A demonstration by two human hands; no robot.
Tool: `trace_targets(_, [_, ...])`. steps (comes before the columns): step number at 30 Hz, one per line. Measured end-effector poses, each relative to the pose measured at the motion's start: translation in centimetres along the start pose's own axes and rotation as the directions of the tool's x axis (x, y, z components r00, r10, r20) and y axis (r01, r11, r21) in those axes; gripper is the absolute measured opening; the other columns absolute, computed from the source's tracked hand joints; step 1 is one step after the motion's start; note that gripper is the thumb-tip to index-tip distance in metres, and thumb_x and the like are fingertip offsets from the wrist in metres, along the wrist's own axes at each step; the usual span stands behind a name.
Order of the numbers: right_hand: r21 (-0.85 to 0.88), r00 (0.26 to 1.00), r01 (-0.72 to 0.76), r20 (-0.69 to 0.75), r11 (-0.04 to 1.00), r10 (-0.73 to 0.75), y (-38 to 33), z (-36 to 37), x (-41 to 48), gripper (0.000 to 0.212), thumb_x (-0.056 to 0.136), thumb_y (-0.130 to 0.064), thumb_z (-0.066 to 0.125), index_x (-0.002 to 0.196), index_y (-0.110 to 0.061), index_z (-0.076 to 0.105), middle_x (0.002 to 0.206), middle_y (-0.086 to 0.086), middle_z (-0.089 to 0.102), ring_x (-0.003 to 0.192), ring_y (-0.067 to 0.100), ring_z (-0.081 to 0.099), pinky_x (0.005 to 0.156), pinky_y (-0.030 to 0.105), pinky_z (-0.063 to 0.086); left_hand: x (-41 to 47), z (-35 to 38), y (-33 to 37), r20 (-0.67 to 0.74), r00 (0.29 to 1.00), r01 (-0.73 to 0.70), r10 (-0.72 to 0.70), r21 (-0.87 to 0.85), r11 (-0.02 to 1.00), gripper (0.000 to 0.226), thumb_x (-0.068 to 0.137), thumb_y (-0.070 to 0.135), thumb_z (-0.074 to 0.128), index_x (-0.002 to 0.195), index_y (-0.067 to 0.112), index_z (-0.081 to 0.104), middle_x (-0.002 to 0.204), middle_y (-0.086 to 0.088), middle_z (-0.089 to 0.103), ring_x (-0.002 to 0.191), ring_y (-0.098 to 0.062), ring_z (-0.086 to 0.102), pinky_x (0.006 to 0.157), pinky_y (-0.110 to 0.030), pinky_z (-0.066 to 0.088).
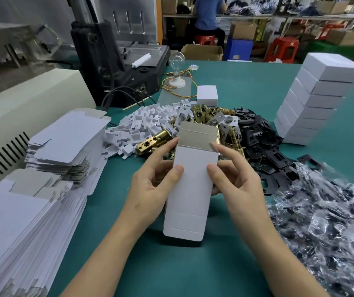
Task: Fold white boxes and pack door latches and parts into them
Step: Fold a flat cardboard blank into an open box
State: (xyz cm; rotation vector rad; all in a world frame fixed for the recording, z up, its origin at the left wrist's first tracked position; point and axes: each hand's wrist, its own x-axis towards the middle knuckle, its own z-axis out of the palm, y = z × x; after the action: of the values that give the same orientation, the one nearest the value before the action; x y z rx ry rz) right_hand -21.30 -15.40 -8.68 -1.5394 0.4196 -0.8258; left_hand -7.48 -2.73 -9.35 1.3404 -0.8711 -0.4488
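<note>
A white box blank (191, 185) is held above the green table (247, 86), its grey-lined top flap standing open and its bottom flap hanging toward me. My left hand (152, 185) grips its left side, thumb on the white front face. My right hand (236, 181) grips its right side, thumb on the front and a fingertip at the small side flap. Behind the box lie brass door latches (201, 114), a heap of white card inserts (141, 125) and black plates (264, 144).
Stacks of flat white blanks (64, 142) fill the left side. A tall stack of folded white boxes (313, 99) stands at the right, one single box (207, 95) farther back. Clear bags of dark parts (330, 221) spread on the right. A black machine (118, 56) stands behind.
</note>
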Motion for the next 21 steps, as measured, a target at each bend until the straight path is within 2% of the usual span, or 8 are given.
trace_targets(3, [-0.019,1.0,-0.003,0.024,1.0,0.003,0.08,0.07,-0.01,0.03,0.094,-0.04,0.065,0.124,-0.039,0.066,0.102,0.001,0.074,0.099,0.023,0.071,0.07,0.032,0.059,0.02,-0.19,0.02,0.007,1.0,0.003,-0.003,-0.004,1.0,0.044,0.091,0.045,0.067,0.135,0.051,0.061,0.113,0.0,0.078,0.104,-0.022,0.075,0.084,-0.035,0.064])
trace_targets(5, [-0.028,0.999,-0.003,0.035,1.0,0.004,0.09,0.1,-0.02,0.025,0.096,-0.037,0.063,0.121,-0.037,0.067,0.098,0.0,0.073,0.097,0.021,0.07,0.069,0.028,0.058,0.09,-0.32,0.02,0.009,1.0,-0.002,0.002,0.014,1.0,0.034,0.091,0.045,0.068,0.125,0.045,0.066,0.106,0.0,0.078,0.098,-0.018,0.074,0.082,-0.035,0.062])
trace_targets(10, [-0.032,0.998,-0.029,0.054,0.999,0.031,0.01,0.11,-0.16,0.021,0.097,-0.04,0.062,0.115,-0.033,0.071,0.093,-0.002,0.07,0.088,0.014,0.068,0.068,0.027,0.057,-0.06,-0.16,-0.02,-0.017,1.0,-0.021,0.023,0.099,0.995,0.009,0.09,0.047,0.066,0.095,0.039,0.069,0.086,0.012,0.068,0.077,-0.005,0.059,0.069,-0.016,0.049])
trace_targets(13, [-0.049,0.997,-0.049,0.05,0.998,0.051,0.1,0.08,-0.08,0.023,0.095,-0.043,0.063,0.112,-0.03,0.071,0.091,0.002,0.067,0.083,0.015,0.063,0.067,0.03,0.054,0.01,0.03,-0.04,-0.029,0.998,-0.042,0.047,0.161,0.986,0.012,0.092,0.047,0.064,0.09,0.037,0.07,0.088,0.014,0.068,0.08,-0.002,0.059,0.069,-0.014,0.047])
trace_targets(15, [-0.053,0.995,-0.077,0.055,0.996,0.08,0.16,0.06,-0.02,0.021,0.094,-0.041,0.064,0.109,-0.029,0.072,0.088,0.006,0.065,0.079,0.014,0.061,0.066,0.031,0.051,0.04,0.1,0.04,-0.033,0.997,-0.058,0.065,0.174,0.983,0.011,0.094,0.043,0.063,0.093,0.036,0.071,0.095,0.013,0.07,0.089,-0.003,0.063,0.073,-0.014,0.048])
trace_targets(17, [-0.041,0.993,-0.103,0.058,0.994,0.106,0.22,0.02,-0.01,0.019,0.093,-0.04,0.065,0.106,-0.029,0.072,0.083,0.003,0.064,0.077,0.012,0.061,0.063,0.029,0.051,0.0,0.13,0.07,-0.039,0.996,-0.075,0.084,0.196,0.978,0.012,0.095,0.039,0.064,0.105,0.043,0.069,0.102,0.015,0.071,0.099,-0.008,0.067,0.076,-0.014,0.05])
trace_targets(21, [-0.011,0.99,-0.14,0.031,0.99,0.14,0.21,-0.07,-0.03,0.02,0.091,-0.042,0.068,0.107,-0.031,0.073,0.09,0.011,0.066,0.078,0.013,0.063,0.062,0.025,0.052,-0.11,0.05,0.24,-0.038,0.996,-0.074,0.083,0.195,0.978,0.053,0.095,0.033,0.068,0.141,0.052,0.051,0.108,0.018,0.073,0.104,-0.007,0.068,0.079,-0.011,0.05])
